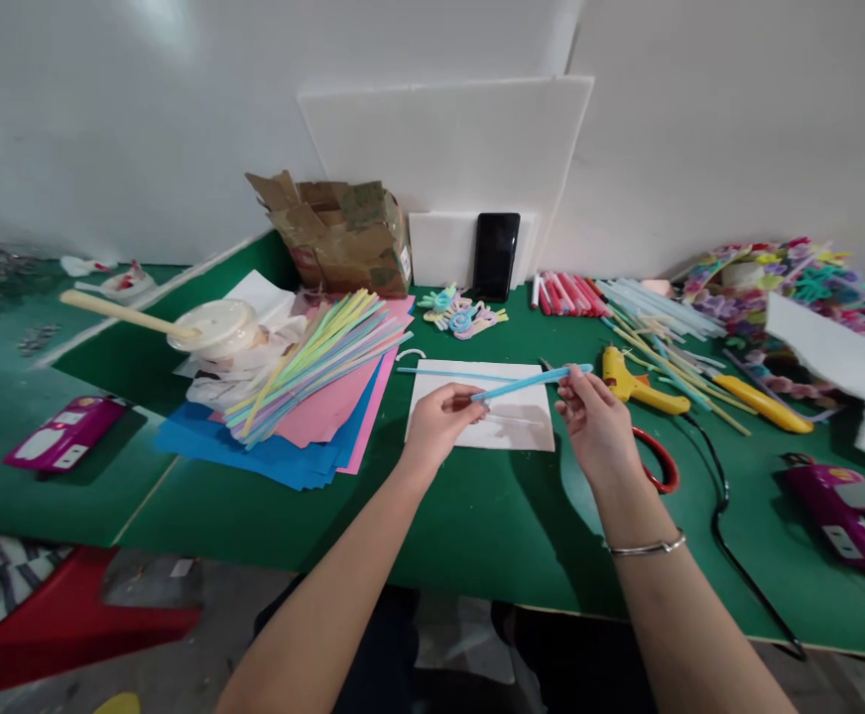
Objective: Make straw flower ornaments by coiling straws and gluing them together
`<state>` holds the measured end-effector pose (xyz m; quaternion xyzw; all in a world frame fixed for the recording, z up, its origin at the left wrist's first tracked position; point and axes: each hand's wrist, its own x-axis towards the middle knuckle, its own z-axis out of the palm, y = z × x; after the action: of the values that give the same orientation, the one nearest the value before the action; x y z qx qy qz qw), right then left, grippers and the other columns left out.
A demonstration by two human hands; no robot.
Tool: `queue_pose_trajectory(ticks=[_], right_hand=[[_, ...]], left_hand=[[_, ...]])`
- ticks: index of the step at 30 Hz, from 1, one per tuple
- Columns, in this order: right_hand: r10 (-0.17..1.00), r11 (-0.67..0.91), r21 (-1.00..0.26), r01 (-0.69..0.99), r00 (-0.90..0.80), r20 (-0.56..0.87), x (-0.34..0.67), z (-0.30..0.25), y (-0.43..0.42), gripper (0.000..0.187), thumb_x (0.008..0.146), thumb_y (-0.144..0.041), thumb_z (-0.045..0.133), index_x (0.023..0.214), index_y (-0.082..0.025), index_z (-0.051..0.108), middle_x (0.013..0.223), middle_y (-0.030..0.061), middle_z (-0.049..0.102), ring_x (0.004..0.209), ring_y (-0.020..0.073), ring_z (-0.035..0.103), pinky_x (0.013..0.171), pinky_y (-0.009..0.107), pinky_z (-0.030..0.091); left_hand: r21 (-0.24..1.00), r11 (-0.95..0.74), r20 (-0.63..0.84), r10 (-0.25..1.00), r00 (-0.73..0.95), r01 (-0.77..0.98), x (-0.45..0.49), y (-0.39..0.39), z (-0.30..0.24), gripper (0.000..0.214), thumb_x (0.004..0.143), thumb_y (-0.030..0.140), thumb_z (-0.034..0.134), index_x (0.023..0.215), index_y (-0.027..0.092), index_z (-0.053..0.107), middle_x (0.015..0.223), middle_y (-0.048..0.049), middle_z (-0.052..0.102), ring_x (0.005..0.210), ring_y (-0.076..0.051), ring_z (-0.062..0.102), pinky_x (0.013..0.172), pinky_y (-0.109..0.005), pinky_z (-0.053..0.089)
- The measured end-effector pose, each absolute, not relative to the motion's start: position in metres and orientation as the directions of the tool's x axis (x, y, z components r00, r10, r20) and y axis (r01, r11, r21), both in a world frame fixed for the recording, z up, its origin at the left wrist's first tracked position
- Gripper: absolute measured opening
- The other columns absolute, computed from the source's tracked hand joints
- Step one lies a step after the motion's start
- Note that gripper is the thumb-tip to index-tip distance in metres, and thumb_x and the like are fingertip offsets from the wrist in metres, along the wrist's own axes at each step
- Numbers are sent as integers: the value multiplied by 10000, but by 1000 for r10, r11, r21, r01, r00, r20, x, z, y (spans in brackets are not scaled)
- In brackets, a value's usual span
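- Your left hand [439, 421] is closed on the lower, left end of a pale blue straw [522, 381], which is pinched between thumb and fingertips.
- Your right hand [592, 421] grips the same straw near its other end, fingers curled shut around it and a short tip poking out past them.
- The straw spans the gap between both hands, tilted so its right end sits higher, and it is lifted just above the white sheet [529, 426] on the green table [477, 516].
- It is thin, straight and a uniform light blue, with no bend showing.
- A second pale blue straw [439, 372] lies flat across the top edge of the sheet, just beyond your left hand.
- A yellow glue gun [637, 387] rests just past your right hand, and red-handled scissors [660, 466] lie beside your right wrist.
- The fanned bundle of coloured straws [313, 367] sits on pink and blue paper [299, 436], well to the left.
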<state>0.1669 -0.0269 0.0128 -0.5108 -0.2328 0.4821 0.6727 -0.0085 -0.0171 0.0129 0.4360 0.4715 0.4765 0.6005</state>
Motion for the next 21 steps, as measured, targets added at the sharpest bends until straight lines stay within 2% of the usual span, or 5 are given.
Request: queue_pose_trajectory(ticks=[5,9,14,17,21], right_hand=[[901,-15,-942,-336,405,-159,164,19,-29,259,558,-396,768,669,-218,617,667,-23,550,628,93,531,475,176,433],[927,-16,-976,-216,363,-95,157,20,-31,278,588,-437,741,709,-206,645,724,-2,576,697,115,539,519,193,453],[961,-18,-969,-247,262,-84,151,20,-33,297,653,-469,686,759,-191,671,866,42,655,788,141,574,610,227,474],[960,-24,-938,-346,254,-119,149,16,-32,305,630,-452,709,777,-188,673,736,19,644,703,127,574,603,229,463],[974,-29,-918,-396,197,-116,147,15,-33,281,642,-437,709,769,-192,655,542,-54,516,493,68,474,484,197,378]], left_hand=[[976,174,-141,963,227,-131,-7,-18,11,243,693,379,661,806,166,692,655,-57,691,583,-143,628,599,-261,497],[974,191,-151,946,288,-119,-5,-20,10,226,625,324,724,781,165,687,599,-41,671,548,-149,618,593,-275,514],[983,177,-147,910,388,-42,-4,-25,11,179,673,328,679,717,155,672,581,-37,653,551,-141,605,596,-268,505],[989,134,-145,847,512,59,-4,-28,12,189,716,324,643,739,138,667,636,-45,666,601,-139,613,621,-258,494],[979,147,-201,702,683,137,-2,-29,10,255,805,335,538,756,118,662,708,-68,673,645,-141,621,633,-257,492]])
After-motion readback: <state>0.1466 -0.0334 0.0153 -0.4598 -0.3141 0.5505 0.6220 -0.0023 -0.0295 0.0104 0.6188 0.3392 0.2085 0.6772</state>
